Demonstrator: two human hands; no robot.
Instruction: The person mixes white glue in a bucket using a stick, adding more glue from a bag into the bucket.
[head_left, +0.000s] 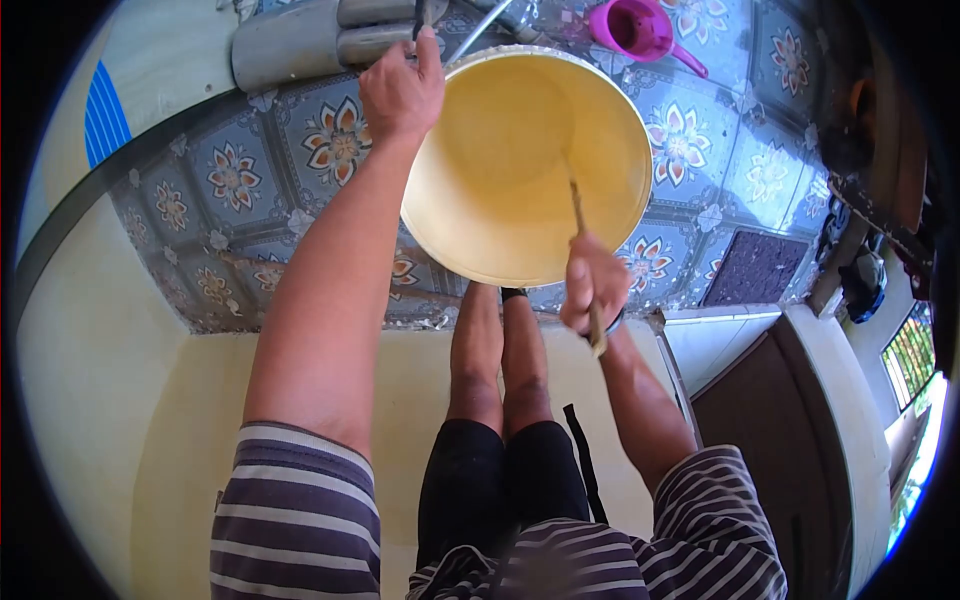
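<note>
A large round yellow tub [480, 190] stands on the patterned tiles before me, with pale yellow contents or a bare yellow inside; which one I cannot tell. My right hand [597, 285] is closed around a thin wooden stick [577, 205] whose far end reaches into the tub. Beyond the tub's upper left rim is my left hand [403, 92], its fingers curled round a small dark-and-tan thing [427, 14] that is too small to name.
Grey cylinders [290, 50] lie at the upper left. A pink dipper [637, 28] sits beyond the tub at the upper right. On the tiles [235, 178] to the right is a dark speckled mat [757, 268]; dark clutter lines the far right.
</note>
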